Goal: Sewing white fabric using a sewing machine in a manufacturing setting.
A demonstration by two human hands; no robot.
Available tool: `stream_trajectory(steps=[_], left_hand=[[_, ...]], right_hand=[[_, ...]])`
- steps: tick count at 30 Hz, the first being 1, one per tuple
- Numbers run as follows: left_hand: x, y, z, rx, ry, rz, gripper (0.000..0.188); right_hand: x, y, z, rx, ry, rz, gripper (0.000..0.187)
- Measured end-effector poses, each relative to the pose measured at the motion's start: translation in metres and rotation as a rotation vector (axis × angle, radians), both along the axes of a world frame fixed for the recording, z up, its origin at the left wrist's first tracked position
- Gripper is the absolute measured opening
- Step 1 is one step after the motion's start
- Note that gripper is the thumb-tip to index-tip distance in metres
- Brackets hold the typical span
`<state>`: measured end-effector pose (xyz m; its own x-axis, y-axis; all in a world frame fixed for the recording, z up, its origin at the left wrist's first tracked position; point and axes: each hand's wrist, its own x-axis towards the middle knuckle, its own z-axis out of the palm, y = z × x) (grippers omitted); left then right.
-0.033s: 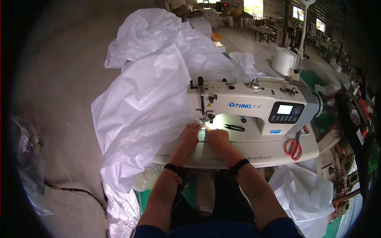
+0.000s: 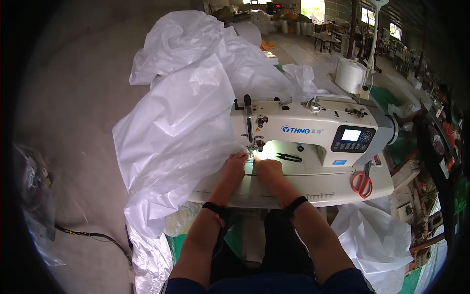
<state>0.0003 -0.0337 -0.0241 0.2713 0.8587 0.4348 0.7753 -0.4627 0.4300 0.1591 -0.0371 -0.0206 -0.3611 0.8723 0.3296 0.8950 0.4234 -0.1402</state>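
A white sewing machine [image 2: 303, 122] stands in front of me, its lit needle area at its left end. A large, crumpled white plastic-like sheet [image 2: 171, 122] lies to the left of the needle and hangs over the table's edge. My left hand [image 2: 236, 165] is closed at the sheet's edge beside the presser foot, fingertips pinched together. Close by on the right, my right hand [image 2: 269, 170] is curled with its fingertips near the needle; what it grips, if anything, is hidden. Black thread snips [image 2: 290, 158] lie on the machine bed beyond my right hand.
Red-handled scissors [image 2: 362, 184] rest at the right of the sewing table [image 2: 313, 188]. A white thread cone [image 2: 350, 75] stands behind the machine. More white sheeting [image 2: 374, 235] hangs at lower right. A black cable [image 2: 93, 236] crosses the floor at left. Another person is partly visible at far right.
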Motion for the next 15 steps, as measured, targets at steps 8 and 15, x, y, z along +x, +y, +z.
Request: stream_trajectory(steps=[8,15], left_hand=[[0.003,-0.008,0.015,0.075,0.355,0.129,0.031],[-0.112,-0.041,0.037,0.330,0.695,0.376,0.011]], right_hand=[[0.001,-0.006,-0.001,-0.058,0.012,-0.060,0.030],[0.010,-0.043,0.000,0.082,0.405,-0.019,0.028]])
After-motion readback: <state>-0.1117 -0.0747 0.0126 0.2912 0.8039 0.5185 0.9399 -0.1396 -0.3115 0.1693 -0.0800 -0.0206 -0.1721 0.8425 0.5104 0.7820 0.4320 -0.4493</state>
